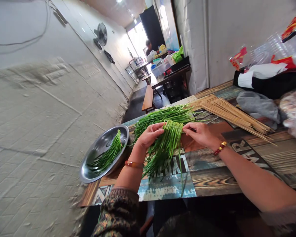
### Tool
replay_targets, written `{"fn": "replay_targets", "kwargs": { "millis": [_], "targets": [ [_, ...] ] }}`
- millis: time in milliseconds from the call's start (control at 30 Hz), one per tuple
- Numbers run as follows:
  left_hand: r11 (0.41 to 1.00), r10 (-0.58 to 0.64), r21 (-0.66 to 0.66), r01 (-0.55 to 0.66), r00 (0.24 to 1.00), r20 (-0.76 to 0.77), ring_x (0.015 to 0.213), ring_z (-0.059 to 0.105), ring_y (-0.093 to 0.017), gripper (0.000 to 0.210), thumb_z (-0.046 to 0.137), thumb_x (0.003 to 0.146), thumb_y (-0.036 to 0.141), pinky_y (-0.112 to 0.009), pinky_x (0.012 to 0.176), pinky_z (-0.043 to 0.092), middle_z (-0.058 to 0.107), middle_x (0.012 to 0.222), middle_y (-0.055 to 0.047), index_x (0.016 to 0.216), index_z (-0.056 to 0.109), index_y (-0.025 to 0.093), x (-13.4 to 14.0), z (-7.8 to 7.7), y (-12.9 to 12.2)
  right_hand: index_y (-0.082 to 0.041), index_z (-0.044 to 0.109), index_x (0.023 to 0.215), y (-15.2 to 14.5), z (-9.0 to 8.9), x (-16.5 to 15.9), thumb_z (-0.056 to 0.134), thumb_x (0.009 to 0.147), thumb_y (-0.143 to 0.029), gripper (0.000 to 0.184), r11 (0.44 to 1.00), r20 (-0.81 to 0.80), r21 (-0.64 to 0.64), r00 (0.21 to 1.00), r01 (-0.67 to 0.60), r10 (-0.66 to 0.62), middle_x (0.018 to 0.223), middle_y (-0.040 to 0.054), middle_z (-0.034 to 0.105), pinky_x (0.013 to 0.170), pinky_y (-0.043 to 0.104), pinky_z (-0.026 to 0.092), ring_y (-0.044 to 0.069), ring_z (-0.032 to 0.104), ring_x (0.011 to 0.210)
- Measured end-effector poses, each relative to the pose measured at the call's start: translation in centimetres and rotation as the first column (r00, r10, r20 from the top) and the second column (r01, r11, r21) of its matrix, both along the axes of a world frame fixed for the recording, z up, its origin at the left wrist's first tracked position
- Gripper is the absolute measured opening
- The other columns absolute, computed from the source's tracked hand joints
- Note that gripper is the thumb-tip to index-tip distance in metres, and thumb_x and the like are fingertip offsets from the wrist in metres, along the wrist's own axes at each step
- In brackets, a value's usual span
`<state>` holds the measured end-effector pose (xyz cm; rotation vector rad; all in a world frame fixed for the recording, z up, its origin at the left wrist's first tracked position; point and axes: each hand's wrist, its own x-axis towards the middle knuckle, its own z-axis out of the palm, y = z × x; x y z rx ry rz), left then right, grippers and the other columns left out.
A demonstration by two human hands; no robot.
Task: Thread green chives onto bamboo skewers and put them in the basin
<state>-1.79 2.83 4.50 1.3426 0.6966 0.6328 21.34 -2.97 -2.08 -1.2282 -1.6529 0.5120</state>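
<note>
A flat row of green garlic chives (173,132) hangs above the table, its pale cut ends lined up at the top and the leaves drooping. My left hand (151,135) pinches the row at its left edge between thumb and fingers. At the right edge, the fingertips of my right hand (199,133) are closed together, touching the row; what lies between them is too small to make out. Just behind my hands spreads a loose pile of garlic chives (160,118). A smaller bundle of chives (111,154) rests inside a metal bowl (100,142) left of my left hand.
Bamboo skewers (236,116) lie fanned out on the patterned table (212,177) to the right. Behind them are a grey plastic bag (259,105) and a black container (273,84) with packaging. A brick wall (39,138) borders the left. Farther back are a bench (148,98) and a person (148,47).
</note>
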Motion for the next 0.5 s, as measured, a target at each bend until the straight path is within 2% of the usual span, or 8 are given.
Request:
{"fn": "replay_targets", "kwargs": {
  "millis": [67, 167, 300, 500],
  "targets": [
    [0.999, -0.011, 0.034, 0.013, 0.998, -0.058, 0.088, 0.065, -0.017, 0.045, 0.077, 0.070, 0.028, -0.027, 0.087, 0.044, 0.072, 0.102, -0.009, 0.113, 0.069, 0.015, 0.0, 0.4, 0.1, -0.022, 0.071, 0.083, 0.0, 0.0, 0.0, 0.053, 0.086, -0.030, 0.020, 1.000, -0.009, 0.005, 1.000, -0.014, 0.014, 0.083, 0.0017, 0.073, 0.066, 0.027, 0.047, 0.017, 0.065, 0.073],
    [0.995, 0.065, 0.086, -0.057, 0.993, -0.098, 0.084, 0.064, -0.015, 0.036, 0.077, 0.070, 0.029, -0.025, 0.084, 0.044, 0.073, 0.097, -0.006, 0.103, 0.074, 0.016, 0.3, 0.7, 0.0, -0.022, 0.071, 0.083, 0.0, 0.0, 0.1, 0.053, 0.086, -0.031, 0.020, 1.000, -0.018, 0.003, 1.000, -0.014, 0.014, 0.083, 0.0015, 0.073, 0.065, 0.028, 0.046, 0.018, 0.065, 0.073],
    [0.977, 0.183, 0.131, -0.171, 0.980, -0.083, 0.077, 0.061, -0.012, 0.029, 0.078, 0.069, 0.031, -0.024, 0.077, 0.044, 0.073, 0.089, -0.004, 0.093, 0.076, 0.017, 0.7, 0.6, -0.3, -0.022, 0.071, 0.083, -0.1, 0.2, 0.1, 0.054, 0.085, -0.031, 0.020, 1.000, -0.018, -0.009, 1.000, -0.018, 0.018, 0.082, 0.0017, 0.073, 0.065, 0.028, 0.046, 0.018, 0.065, 0.072],
    [0.956, 0.256, 0.166, -0.240, 0.964, -0.078, 0.070, 0.058, -0.011, 0.028, 0.079, 0.065, 0.032, -0.023, 0.070, 0.044, 0.072, 0.081, -0.004, 0.087, 0.077, 0.015, 1.0, 0.4, -0.5, -0.022, 0.071, 0.082, -0.2, 0.1, 0.0, 0.053, 0.085, -0.029, 0.019, 1.000, -0.016, 0.010, 1.000, -0.016, 0.017, 0.082, 0.0017, 0.073, 0.066, 0.028, 0.046, 0.018, 0.065, 0.072]
  ]
}}
